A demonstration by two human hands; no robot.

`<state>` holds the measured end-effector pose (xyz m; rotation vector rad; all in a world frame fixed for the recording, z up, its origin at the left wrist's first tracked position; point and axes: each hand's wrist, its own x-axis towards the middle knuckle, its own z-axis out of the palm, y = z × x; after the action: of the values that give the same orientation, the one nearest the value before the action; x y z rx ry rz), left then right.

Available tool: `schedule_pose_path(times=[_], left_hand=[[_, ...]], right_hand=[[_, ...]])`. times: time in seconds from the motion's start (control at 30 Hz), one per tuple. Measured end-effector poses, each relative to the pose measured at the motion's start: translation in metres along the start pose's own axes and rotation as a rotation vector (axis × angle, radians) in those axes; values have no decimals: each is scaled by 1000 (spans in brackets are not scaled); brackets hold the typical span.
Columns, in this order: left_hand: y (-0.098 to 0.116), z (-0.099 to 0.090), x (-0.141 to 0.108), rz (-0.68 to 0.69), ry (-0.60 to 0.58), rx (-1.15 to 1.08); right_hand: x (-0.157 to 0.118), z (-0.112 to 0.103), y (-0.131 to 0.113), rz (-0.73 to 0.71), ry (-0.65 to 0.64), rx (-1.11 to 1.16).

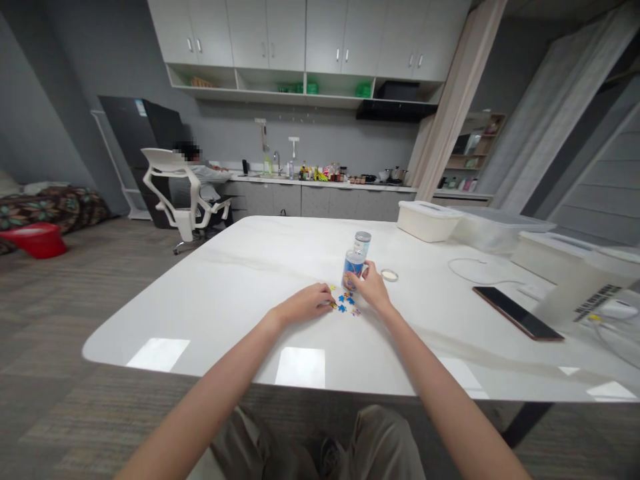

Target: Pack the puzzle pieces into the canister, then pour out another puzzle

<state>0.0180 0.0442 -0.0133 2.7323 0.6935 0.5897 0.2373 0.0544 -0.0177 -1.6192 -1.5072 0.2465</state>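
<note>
My right hand (371,285) is wrapped round a clear jar with a blue picture label (353,264), which stands upright on the white table (225,280). Several small jigsaw pieces (343,308), blue, yellow and multicoloured, lie loose in front of the jar. At their left edge, my left hand (311,301) has its fingers curled together over a small yellowish piece (333,305). Just behind the held jar is a second jar with a silver lid (363,241). A round lid (389,275) lies flat to the right of my right hand.
White storage boxes (430,221) and a clear bin (495,227) line the table's right side. Near them are a phone (517,313), a white cable (470,261) and a translucent container (580,293). A person (205,177) sits beyond the table's left end.
</note>
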Motion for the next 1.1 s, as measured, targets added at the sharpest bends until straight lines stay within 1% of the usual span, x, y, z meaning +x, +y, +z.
schedule_pose_path(times=[0.03, 0.1, 0.17, 0.2, 0.23, 0.3, 0.33, 0.37, 0.4, 0.5, 0.53, 0.6, 0.63, 0.7, 0.77, 0.9, 0.93, 1.0, 1.1], left_hand=[[-1, 2, -1, -10, 21, -48], [-2, 5, -1, -41, 57, -160], [-2, 8, -2, -94, 88, -277], [-3, 9, -2, -132, 91, -347], [-4, 9, -3, -176, 92, -424], [-6, 9, -3, -261, 98, -553], [-8, 8, -2, -297, 139, -586], [-9, 7, -2, -326, 207, -602], [-11, 5, -1, -356, 298, -610], [-13, -2, 1, -436, 596, -634], [-12, -5, 1, -455, 675, -636], [-8, -9, 0, -468, 780, -601], [-5, -11, 0, -461, 805, -566], [1, -13, -1, -426, 819, -490], [4, -13, -2, -354, 816, -416], [5, -11, -1, -106, 752, -246], [4, -10, -1, -54, 724, -194], [5, -10, -1, -6, 673, -86], [7, -8, -3, -45, 614, 53]], right_hand=[[0, 2, 1, 3, 5, 34], [0, 5, 4, -37, 35, 95], [0, 7, 5, -94, 133, 102], [0, 7, 4, -109, 143, 112], [-2, 8, 4, -112, 130, 136], [-5, 8, 3, -70, 53, 212], [-7, 8, 3, -48, 25, 244], [-9, 8, 2, -44, 19, 257], [-11, 7, 3, -69, 18, 251], [-16, 6, 3, -205, 10, 185], [-17, 6, 3, -260, 7, 158], [-19, 7, 2, -368, 6, 108], [-20, 8, 1, -419, 10, 84], [-23, 11, 0, -516, 18, 39], [-25, 14, -1, -596, 26, -1], [-28, 18, 0, -693, 13, -58], [-28, 18, 0, -697, 11, -65], [-28, 19, 0, -669, 19, -63], [-27, 20, 0, -576, 52, -27]])
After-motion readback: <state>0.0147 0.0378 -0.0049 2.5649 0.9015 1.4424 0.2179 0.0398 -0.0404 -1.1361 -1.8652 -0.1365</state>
